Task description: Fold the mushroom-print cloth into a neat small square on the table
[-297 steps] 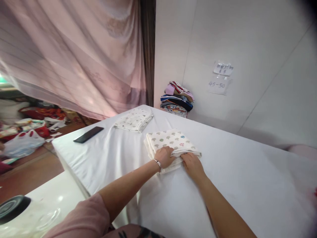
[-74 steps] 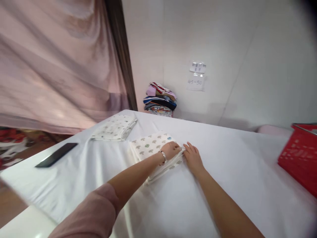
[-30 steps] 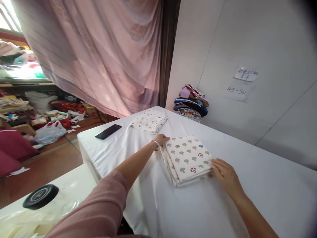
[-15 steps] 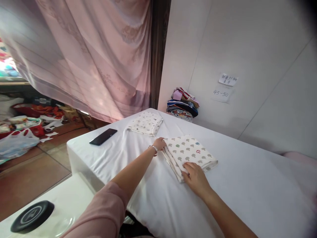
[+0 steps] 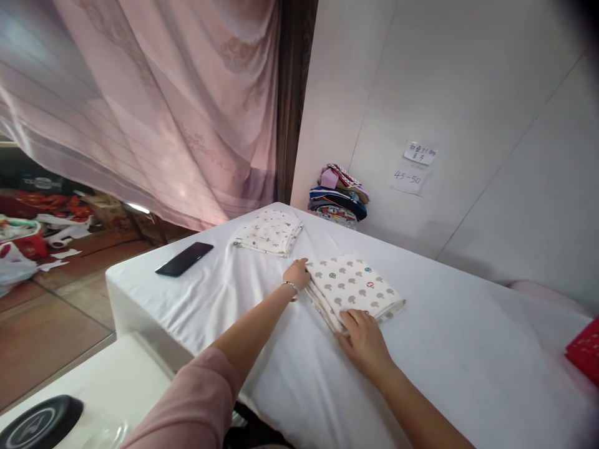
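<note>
A folded white cloth with a grey mushroom print [image 5: 353, 284] lies on the white-covered table in front of me. My left hand [image 5: 296, 274] has its fingers closed around the cloth's left corner. At the near edge, my right hand [image 5: 364, 342] holds the layers, fingers on top and the thumb low at the side. Farther back sits a second folded white cloth with small dark prints [image 5: 269, 232], touched by neither hand.
A black phone [image 5: 184, 259] rests at the table's left. Against the wall stands a stack of folded clothes [image 5: 337, 198]. A black round lid [image 5: 42, 424] is on a white surface at lower left. Something red [image 5: 584, 352] shows at the right edge.
The view has turned slightly right, bringing the red thing into sight. Both hands stay on the mushroom-print cloth, whose near corner sits slightly higher in the picture.
</note>
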The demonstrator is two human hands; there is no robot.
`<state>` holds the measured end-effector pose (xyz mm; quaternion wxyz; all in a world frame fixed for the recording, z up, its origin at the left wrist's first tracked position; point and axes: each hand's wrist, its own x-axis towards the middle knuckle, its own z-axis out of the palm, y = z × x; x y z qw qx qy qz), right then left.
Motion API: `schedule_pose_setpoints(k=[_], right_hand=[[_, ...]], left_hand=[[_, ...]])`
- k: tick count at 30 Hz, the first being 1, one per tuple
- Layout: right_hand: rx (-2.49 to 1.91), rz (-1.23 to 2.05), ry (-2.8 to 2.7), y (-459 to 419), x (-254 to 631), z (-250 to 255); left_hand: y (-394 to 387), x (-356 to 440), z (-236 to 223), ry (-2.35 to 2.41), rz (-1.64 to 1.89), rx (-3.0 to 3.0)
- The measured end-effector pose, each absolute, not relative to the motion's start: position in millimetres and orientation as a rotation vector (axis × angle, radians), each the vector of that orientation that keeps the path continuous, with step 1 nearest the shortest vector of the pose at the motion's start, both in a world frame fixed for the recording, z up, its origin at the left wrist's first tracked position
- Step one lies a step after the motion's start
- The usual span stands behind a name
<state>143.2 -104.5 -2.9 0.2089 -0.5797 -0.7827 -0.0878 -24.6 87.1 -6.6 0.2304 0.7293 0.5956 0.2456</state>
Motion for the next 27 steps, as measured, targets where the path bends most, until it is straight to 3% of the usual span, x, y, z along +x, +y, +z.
schedule_pose_setpoints(k=[12,27], right_hand=[[-1.477,-0.122,-2.071,-100.4,158.8,-10.2],[-1.479,-0.253,-2.162,-103.5,135.0,-26.7]], left_hand=[[89.0,-28.6,-8.5,1.596,0.572,2.251],[91.7,-24.6,-13.9,1.715,0.587,2.172]])
